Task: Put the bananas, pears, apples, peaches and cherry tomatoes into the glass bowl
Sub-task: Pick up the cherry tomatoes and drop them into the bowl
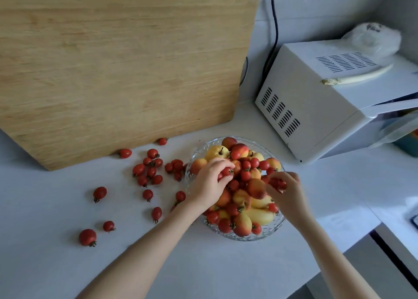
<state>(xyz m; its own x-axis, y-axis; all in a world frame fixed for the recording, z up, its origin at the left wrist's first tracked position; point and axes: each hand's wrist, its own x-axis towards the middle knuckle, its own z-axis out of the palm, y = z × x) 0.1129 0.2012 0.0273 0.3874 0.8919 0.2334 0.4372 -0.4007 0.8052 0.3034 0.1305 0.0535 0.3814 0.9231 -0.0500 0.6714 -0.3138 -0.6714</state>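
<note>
The glass bowl (pixel 279 227) stands on the white counter, heaped with peaches, a yellow pear (pixel 217 152), bananas (pixel 260 216) and cherry tomatoes. My left hand (pixel 209 182) is over the bowl's left side, fingers closed on cherry tomatoes (pixel 226 171). Over the bowl's right side, my right hand (pixel 286 191) holds more cherry tomatoes (pixel 278 183) in its fingertips. Several loose cherry tomatoes (pixel 148 171) lie scattered on the counter left of the bowl, the nearest large one (pixel 87 237) at the front left.
A big wooden cutting board (pixel 117 68) leans against the wall behind the tomatoes. A white microwave (pixel 321 108) sits at the right with a plastic bag and a pale stalk on top; its black cable runs up the wall. The counter's edge drops off at the lower right.
</note>
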